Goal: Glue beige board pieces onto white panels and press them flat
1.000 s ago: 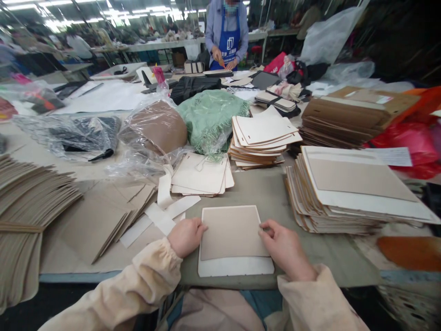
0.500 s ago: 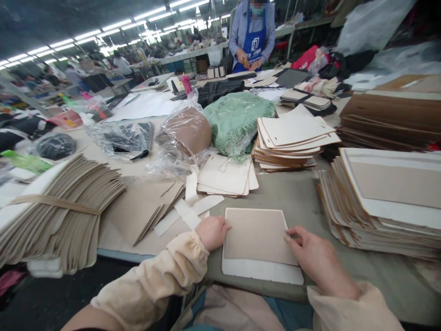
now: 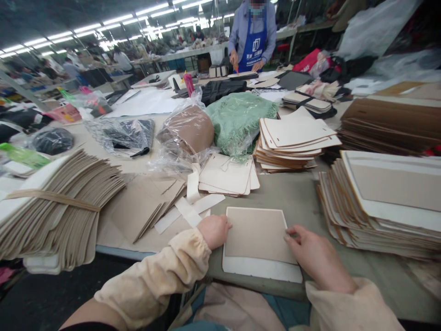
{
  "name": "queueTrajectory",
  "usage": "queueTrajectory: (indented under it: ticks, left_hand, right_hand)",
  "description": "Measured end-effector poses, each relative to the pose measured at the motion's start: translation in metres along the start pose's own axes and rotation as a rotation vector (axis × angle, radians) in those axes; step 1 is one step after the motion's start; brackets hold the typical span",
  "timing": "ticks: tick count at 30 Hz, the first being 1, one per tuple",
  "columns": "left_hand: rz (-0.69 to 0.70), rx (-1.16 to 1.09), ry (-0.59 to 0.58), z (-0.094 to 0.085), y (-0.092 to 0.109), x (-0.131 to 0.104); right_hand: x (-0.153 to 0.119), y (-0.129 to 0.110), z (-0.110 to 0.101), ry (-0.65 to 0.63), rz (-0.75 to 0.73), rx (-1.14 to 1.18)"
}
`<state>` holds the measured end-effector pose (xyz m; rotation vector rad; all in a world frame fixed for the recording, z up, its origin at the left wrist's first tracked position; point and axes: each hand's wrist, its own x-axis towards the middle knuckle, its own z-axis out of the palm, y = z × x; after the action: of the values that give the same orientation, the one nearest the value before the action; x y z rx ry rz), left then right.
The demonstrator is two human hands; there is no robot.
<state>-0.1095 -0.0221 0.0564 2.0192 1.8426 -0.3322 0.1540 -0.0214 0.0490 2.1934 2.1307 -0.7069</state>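
A beige rectangular sheet lies over a slightly larger white panel at the table's near edge; a white strip of the panel shows below it. My left hand is closed, its thumb and fingers at the sheet's upper left edge. At the right edge, my right hand pinches the sheet's border between thumb and forefinger. The fingertips partly cover both edges, so whether they grip the panel too is hidden. Pale sleeve covers reach both wrists.
A strapped stack of beige sheets stands left, near loose beige sheets and white strips. To the right is a tall stack of panels. Behind are white panels and a green bundle. A co-worker stands across the table.
My hands and the beige sheet stay almost where they were. The view has shifted slightly. Across the table, the co-worker's one hand, holding something orange, has moved left.
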Motion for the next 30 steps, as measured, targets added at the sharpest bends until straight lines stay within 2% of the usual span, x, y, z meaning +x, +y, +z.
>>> queueTrajectory:
  ticks: [9,26,28,30]
  left_hand:
    - [0.043,0.022,0.019,0.003,-0.003,0.002]
    - [0.094,0.130,0.067,0.008,-0.002,-0.005]
    - [0.108,0.141,0.068,0.008,-0.002,-0.006]
    - [0.122,0.157,0.069,0.008,-0.002,-0.006]
  right_hand:
    - [-0.004,-0.011,-0.010,-0.006,-0.021,-0.082]
    - [-0.012,-0.022,-0.022,0.072,-0.025,-0.233]
    - [-0.017,-0.032,-0.017,0.119,-0.025,-0.245]
    - [-0.022,-0.048,-0.003,0.177,-0.097,-0.226]
